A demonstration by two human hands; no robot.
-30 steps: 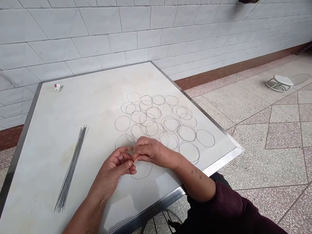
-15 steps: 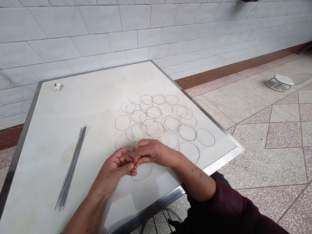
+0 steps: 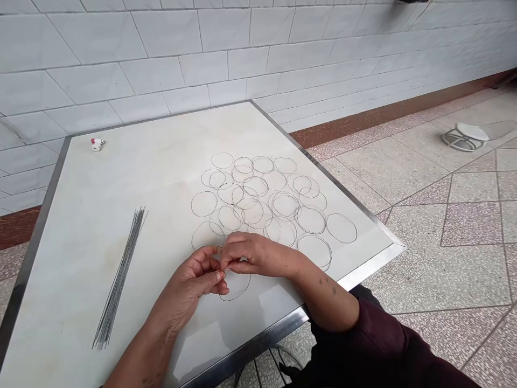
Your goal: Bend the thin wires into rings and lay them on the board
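Observation:
Near the front of the white table, my left hand pinches a thin wire ring between thumb and fingers. Fingertips of my right hand close on the same ring, touching the left fingertips. The ring's lower curve hangs below both hands; the pinched wire ends are hidden by the fingers. Just beyond my hands lie several finished-looking wire rings, many overlapping, flat on the tabletop. To the left rests a bundle of straight grey wires.
A small white and red plastic piece lies at the table's far left corner. A metal trim edges the table. Behind it stands a white tiled wall. On the floor at the right is a stool.
My right hand has shifted very slightly at the pinch, and the ring in my hands has turned a little. The rings on the table and the wire bundle stay put.

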